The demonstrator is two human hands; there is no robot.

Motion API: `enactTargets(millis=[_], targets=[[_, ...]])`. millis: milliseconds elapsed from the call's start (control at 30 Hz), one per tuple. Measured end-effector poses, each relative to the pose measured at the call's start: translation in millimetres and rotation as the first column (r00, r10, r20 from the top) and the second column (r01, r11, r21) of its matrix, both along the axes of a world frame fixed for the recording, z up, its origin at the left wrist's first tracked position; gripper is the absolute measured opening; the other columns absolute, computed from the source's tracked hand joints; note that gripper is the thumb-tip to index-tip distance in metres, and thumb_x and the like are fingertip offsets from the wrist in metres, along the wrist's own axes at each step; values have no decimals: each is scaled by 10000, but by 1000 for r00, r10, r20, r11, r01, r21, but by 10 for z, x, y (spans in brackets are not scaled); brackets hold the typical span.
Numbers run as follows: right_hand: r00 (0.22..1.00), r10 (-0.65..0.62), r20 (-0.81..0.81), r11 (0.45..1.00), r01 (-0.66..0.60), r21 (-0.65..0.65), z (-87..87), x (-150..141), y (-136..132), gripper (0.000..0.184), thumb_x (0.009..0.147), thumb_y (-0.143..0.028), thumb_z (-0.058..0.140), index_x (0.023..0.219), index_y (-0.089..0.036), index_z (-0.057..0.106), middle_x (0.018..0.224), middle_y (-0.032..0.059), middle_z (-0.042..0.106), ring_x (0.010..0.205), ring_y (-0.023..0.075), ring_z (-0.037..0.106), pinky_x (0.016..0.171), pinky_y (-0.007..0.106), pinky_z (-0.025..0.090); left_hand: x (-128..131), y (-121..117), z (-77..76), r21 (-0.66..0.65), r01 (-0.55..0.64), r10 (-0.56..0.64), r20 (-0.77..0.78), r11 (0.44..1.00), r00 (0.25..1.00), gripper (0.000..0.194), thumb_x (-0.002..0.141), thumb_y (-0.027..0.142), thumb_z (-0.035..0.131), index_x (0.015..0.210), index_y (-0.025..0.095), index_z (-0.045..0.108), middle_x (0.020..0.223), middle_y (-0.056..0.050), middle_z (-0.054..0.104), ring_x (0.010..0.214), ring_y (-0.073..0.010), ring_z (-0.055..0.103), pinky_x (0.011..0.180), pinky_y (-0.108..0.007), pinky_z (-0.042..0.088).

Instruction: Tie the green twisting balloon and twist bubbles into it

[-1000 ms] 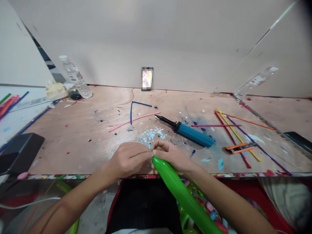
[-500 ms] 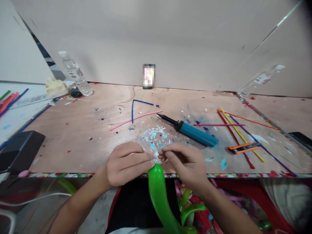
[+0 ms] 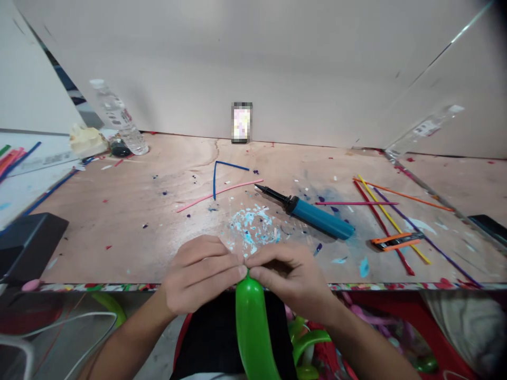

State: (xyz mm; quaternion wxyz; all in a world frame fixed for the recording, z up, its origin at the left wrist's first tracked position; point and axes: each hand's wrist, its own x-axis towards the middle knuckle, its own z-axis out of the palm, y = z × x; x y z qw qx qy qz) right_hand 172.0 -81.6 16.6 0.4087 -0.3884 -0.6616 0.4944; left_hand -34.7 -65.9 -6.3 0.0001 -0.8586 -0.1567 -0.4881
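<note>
A long green balloon (image 3: 253,322), inflated, hangs from its top end below the table's front edge. My left hand (image 3: 204,277) has its fingers closed in a pinch at that top end. From the other side, the thumb and forefinger of my right hand (image 3: 291,274) pinch the same tip. My fingertips nearly meet there, and they hide the balloon's neck. Beyond my hands lies a hand pump (image 3: 319,216) with a blue barrel and a black nozzle that points back and left.
Uninflated balloons, including a pink one (image 3: 219,195), a blue one (image 3: 215,179) and a yellow one (image 3: 392,216), lie on the wooden table (image 3: 130,227). An orange-black utility knife (image 3: 397,241) lies right. A phone (image 3: 241,123) leans on the back wall; a bottle (image 3: 121,119) stands left.
My right hand has moved left and closed onto the balloon's tip beside my left hand. My left hand and the balloon's top have shifted slightly left and down.
</note>
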Motion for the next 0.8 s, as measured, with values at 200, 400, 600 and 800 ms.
enactTargets(millis=[200,400,600,800], targets=[[988,49,145,995,-60,77,49,97,104,65,831,-210,655,811,-194,715,761,9,715,697,121,653,667,216,506,39,114,-55,16,40,-39,-15,999,999,217,813,93,668,1029,86,665,962,-73,730,914,-167,628,770,-303,547],[946,-21,324,961,-70,266,175,104,165,88,832,-134,589,795,-187,650,739,-7,663,679,107,596,653,216,450,137,215,4,-63,50,-50,-1,997,999,147,841,102,626,979,129,668,874,-55,735,853,-164,659,745,-289,561],[958,-176,228,869,43,492,49,47,239,79,856,-135,548,852,-195,600,785,18,645,728,135,590,697,262,453,355,27,-68,-848,199,120,292,491,949,261,967,340,436,1018,150,607,831,-43,664,724,-129,628,629,-232,519],[974,-132,182,828,7,561,-31,24,367,79,849,-121,547,821,-188,578,733,17,597,695,142,550,663,283,434,453,-109,53,-955,266,154,285,132,946,268,945,415,455,852,167,495,733,13,513,638,-98,481,581,-207,414]])
